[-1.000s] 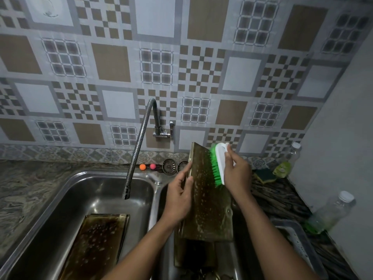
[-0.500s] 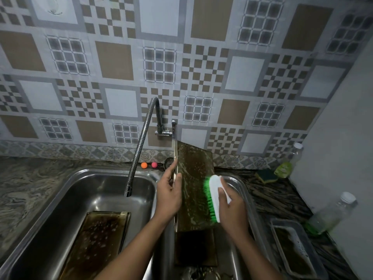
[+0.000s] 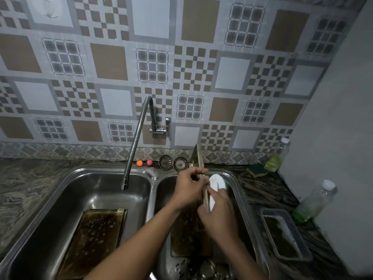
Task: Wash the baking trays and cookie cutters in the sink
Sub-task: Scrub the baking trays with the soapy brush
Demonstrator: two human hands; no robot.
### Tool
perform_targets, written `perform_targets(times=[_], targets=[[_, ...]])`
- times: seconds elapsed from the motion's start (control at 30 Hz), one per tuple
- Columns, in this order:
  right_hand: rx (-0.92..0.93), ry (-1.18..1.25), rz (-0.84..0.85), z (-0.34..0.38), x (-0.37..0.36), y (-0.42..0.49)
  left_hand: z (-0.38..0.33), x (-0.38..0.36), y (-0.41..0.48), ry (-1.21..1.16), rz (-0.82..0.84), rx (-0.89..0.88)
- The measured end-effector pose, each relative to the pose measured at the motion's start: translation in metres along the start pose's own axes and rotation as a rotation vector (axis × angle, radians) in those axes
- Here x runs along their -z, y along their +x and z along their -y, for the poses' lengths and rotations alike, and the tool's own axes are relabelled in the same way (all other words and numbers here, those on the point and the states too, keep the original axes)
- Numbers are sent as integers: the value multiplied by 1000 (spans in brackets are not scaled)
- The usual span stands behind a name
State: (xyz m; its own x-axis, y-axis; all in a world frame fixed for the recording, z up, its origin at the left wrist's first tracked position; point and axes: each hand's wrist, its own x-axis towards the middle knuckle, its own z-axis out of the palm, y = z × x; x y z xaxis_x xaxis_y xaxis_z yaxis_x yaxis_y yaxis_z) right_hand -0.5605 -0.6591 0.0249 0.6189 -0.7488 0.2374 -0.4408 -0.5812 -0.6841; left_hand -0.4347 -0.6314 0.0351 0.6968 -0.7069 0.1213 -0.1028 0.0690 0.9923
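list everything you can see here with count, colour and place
sink: 1, steel, two basins
tap: 1, chrome, on wall, spout over left basin
held tray: 1, dark greasy, edge-on over right basin
left tray: 1, dark, soapy, in left basin
right tray: 1, dark, in right basin
brush: 1, white, against held tray
strainers: 2, metal, behind sink
balls: 2, orange and pink, behind sink
sponge: 1, green-yellow, right counter
bottles: 2, clear, right counter
tub: 1, clear, right counter
left hand: grips held tray
right hand: grips brush
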Motion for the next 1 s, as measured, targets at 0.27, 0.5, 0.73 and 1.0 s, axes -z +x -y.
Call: perform_targets(times=[0.27,0.5,0.73,1.0], targets=[[-96,156,-229,-21,-2,-1,39,48,-27,462,-115,-49],[-206,392,-171,2,-50,2,70,129,-58,404,-149,181],[-152,384,93,50,-152,-12,98,232,-83,610,-336,384],[-119,192,465,78,-263,-19,149,348,-110,872,-312,602]])
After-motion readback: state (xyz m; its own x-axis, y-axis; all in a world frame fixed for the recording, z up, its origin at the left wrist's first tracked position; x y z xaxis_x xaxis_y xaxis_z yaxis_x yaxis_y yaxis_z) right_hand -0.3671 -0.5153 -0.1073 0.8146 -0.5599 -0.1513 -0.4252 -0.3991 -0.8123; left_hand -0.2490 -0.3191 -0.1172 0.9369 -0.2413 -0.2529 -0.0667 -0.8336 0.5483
